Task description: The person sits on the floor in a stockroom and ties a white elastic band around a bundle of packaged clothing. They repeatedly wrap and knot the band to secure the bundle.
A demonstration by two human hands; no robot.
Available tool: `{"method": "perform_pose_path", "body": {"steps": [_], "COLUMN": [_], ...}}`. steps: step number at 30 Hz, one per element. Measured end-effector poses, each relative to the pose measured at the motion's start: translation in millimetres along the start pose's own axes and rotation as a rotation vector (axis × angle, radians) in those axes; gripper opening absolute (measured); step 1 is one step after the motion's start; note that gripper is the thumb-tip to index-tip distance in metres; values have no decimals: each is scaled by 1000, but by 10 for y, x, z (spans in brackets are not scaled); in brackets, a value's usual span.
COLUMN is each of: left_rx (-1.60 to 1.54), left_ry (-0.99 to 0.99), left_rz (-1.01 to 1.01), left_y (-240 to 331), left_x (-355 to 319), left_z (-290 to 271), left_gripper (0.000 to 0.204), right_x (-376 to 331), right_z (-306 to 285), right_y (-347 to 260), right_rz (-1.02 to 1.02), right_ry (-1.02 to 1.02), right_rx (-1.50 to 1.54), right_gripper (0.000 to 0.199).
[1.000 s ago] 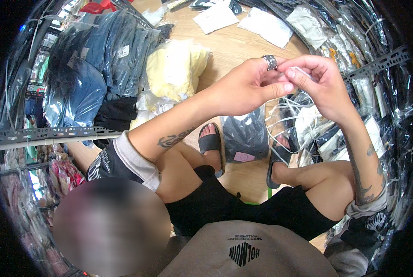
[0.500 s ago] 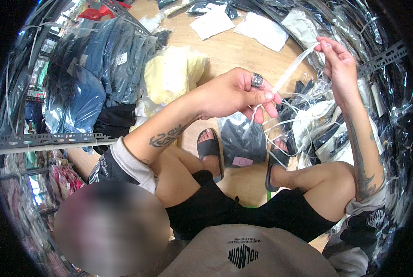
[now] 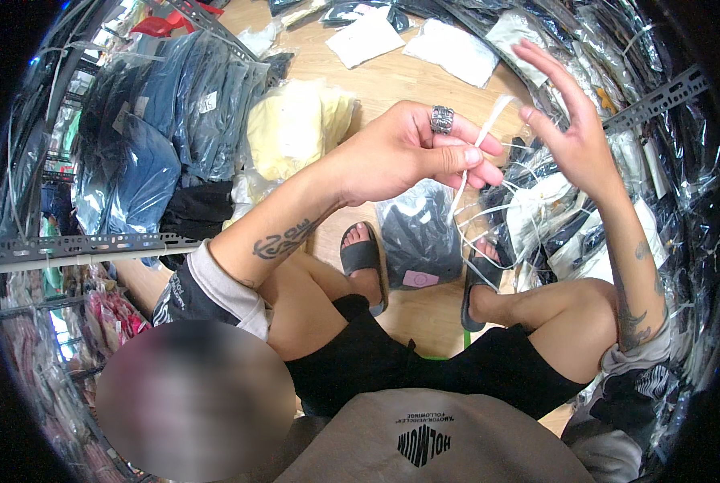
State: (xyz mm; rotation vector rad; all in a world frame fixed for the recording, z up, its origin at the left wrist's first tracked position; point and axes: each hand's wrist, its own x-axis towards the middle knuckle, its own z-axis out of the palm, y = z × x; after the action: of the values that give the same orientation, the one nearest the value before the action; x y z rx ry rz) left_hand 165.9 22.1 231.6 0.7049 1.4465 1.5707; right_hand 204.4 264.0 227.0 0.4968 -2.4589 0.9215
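A thin white plastic strip (image 3: 486,122) is pinched between the thumb and fingers of my left hand (image 3: 424,153), which wears a wide dark ring. Its flat upper end bends over above my fingers, while the lower part hangs down toward a tangle of white strips (image 3: 529,193). Just right of that upper end, my right hand (image 3: 573,133) is raised with fingers stretched apart and holds nothing. Below my hands, a dark garment in a clear bag (image 3: 418,233) lies on the floor between my feet, with a pink label on it.
Bagged jeans (image 3: 159,137) are stacked at the left, beside a yellow bagged bundle (image 3: 296,133). White packages (image 3: 452,52) lie on the wooden floor ahead. Perforated metal rack bars (image 3: 94,248) stand on both sides, and bagged clothes crowd the right.
My right hand has let go of the strip's upper end and spread its fingers. The strip, stretched tight between both hands before, now curls loosely above my left hand.
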Motion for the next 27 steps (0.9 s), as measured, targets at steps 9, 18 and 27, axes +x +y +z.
{"method": "perform_pose_path", "body": {"steps": [9,18,27], "left_rx": [-26,-104,-194], "left_ry": [-116,-190,-218], "left_rz": [29,-8,-32], "left_y": [90,157,126], "left_x": [-55,-140,-112], "left_z": [-14,26,18], "left_gripper": [37,53,51], "right_x": [-2,-4,1], "right_z": [18,55,92], "right_y": [-315,-266,-289], "right_rz": [170,61,14], "right_ry": [-313,-211,-67], "right_rx": [338,355,305], "right_gripper": [10,9,10]}}
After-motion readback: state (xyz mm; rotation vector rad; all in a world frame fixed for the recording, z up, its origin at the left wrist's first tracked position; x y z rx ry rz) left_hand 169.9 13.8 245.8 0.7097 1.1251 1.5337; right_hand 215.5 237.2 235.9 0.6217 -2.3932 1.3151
